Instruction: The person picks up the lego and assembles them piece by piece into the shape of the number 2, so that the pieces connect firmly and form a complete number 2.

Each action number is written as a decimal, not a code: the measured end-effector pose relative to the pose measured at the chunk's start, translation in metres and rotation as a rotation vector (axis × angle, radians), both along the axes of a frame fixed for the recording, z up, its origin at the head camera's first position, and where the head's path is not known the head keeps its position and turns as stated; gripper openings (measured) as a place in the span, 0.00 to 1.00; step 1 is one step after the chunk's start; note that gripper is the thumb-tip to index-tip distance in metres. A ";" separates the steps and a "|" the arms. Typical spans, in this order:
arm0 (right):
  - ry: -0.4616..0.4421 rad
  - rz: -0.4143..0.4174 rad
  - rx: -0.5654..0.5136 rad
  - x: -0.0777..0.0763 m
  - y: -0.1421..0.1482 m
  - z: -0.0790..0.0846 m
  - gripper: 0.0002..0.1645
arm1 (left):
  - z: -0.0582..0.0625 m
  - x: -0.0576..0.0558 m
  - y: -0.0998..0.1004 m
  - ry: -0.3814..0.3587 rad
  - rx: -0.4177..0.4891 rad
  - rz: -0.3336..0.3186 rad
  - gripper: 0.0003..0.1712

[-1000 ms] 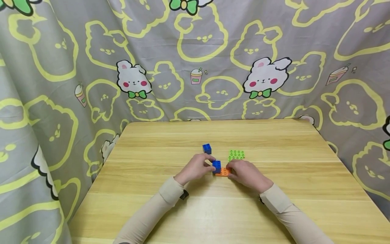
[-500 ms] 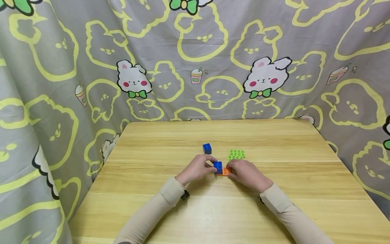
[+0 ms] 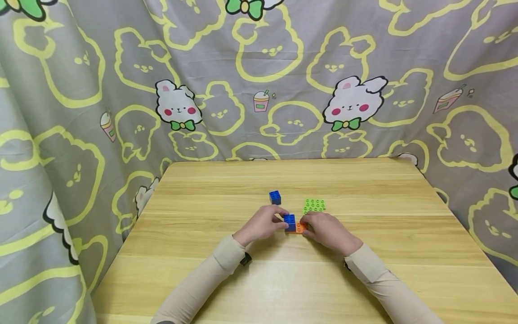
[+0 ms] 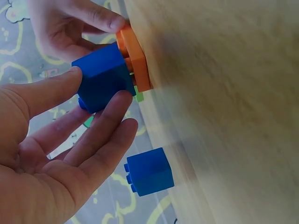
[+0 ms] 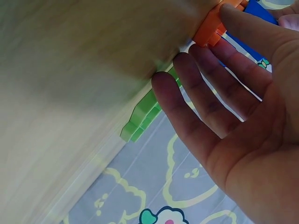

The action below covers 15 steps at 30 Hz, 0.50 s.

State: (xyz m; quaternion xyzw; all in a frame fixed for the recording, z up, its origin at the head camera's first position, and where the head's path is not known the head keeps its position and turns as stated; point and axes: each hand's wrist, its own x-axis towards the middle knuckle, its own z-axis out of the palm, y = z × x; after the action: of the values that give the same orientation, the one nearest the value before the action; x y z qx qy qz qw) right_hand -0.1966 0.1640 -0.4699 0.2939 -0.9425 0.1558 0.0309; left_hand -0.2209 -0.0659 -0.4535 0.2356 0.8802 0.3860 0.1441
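Note:
My left hand [image 3: 262, 224] pinches a blue toy building brick [image 3: 289, 222] between thumb and fingers. The brick stands upright over the left end of a flat orange building plate [image 3: 300, 228]. In the left wrist view, orange studs show beside the blue brick [image 4: 105, 77]; whether it is fully seated I cannot tell. My right hand [image 3: 329, 231] grips the right end of the orange plate, its thumb on the near side in the right wrist view, where the orange plate [image 5: 212, 25] is partly covered.
A second blue brick [image 3: 275, 197] stands on the wooden table [image 3: 226, 189] behind my left hand. A green studded plate [image 3: 314, 205] lies just beyond my right hand. Patterned grey curtain [image 3: 218, 54] encloses the table's back and sides.
My left hand has shifted slightly right with the blue brick, which covers more of the orange plate's left end. In the last half second hardly anything has moved.

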 end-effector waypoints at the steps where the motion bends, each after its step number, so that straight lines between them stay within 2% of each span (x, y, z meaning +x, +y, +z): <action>1: -0.005 -0.002 0.001 0.000 0.000 0.000 0.11 | 0.000 0.000 0.000 0.000 0.000 -0.001 0.20; 15: -0.016 -0.003 0.013 -0.001 0.000 -0.001 0.11 | -0.001 -0.001 0.002 0.007 0.004 -0.020 0.19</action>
State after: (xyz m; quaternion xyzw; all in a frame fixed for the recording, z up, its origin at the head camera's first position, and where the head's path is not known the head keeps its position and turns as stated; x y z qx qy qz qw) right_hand -0.1978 0.1641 -0.4709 0.2915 -0.9442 0.1520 0.0218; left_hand -0.2218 -0.0643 -0.4541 0.2458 0.8776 0.3854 0.1446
